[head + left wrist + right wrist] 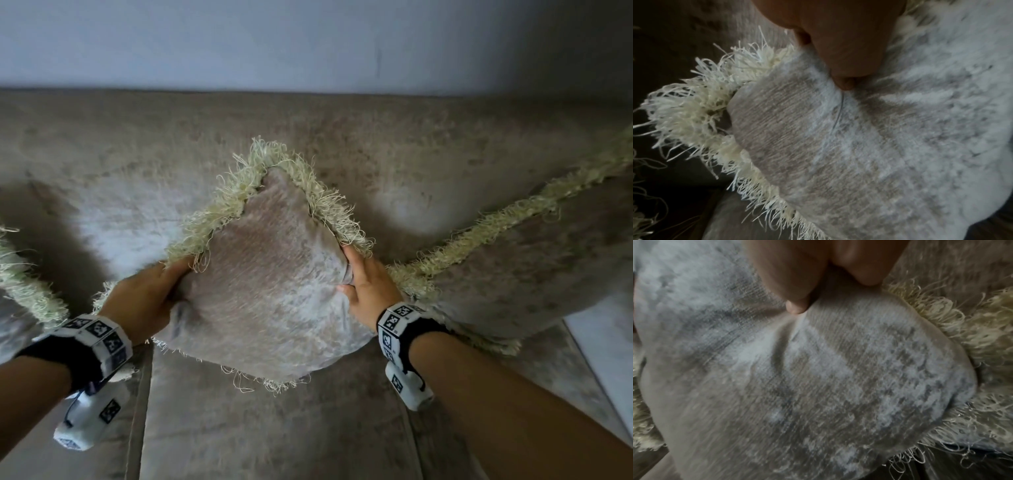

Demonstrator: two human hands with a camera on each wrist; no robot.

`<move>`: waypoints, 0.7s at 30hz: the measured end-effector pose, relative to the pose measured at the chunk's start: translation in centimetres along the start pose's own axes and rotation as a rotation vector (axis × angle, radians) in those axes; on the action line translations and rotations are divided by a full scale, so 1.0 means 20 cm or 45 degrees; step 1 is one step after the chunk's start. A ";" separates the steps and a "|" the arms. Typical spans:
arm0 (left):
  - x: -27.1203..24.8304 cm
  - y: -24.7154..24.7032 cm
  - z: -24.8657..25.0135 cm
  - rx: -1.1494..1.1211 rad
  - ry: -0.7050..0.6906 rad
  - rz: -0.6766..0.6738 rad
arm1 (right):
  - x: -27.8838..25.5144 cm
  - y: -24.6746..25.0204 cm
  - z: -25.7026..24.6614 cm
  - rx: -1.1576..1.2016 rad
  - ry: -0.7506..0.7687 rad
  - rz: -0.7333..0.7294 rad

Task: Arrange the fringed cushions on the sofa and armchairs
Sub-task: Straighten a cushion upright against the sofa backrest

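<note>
Gripping a fringed cushion (pixel 267 274) corner-up between them, the left hand (pixel 144 301) and right hand (pixel 366 291) clamp its opposite edges above the sofa (pixel 274 428) seat, likely mid-placement; next, settling it against the backrest beyond the fingers.

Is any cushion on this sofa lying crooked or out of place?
Yes. The middle cushion stands on one corner like a diamond, gripped by the left hand and right hand. The right cushion lies slanted against the sofa backrest.
</note>
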State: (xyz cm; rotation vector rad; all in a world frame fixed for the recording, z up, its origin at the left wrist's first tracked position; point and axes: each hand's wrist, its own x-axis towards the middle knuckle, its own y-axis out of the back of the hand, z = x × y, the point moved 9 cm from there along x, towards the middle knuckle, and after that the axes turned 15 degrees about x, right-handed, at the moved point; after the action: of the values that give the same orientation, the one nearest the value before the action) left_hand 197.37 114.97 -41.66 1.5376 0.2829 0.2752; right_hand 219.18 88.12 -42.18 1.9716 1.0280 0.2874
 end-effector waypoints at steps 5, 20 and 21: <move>-0.05 0.16 0.02 0.055 -0.051 0.005 | -0.02 0.09 -0.06 0.074 0.034 0.071; 0.04 0.16 -0.04 0.295 -0.020 0.159 | 0.07 -0.01 0.01 0.041 0.046 0.054; 0.04 0.17 -0.04 0.311 -0.055 0.164 | 0.07 -0.01 0.02 0.024 0.036 0.044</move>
State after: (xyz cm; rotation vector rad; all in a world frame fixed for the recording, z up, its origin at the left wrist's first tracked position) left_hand 197.78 116.12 -38.28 1.8042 0.1880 0.3172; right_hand 220.16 89.02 -42.93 2.0087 1.0192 0.3266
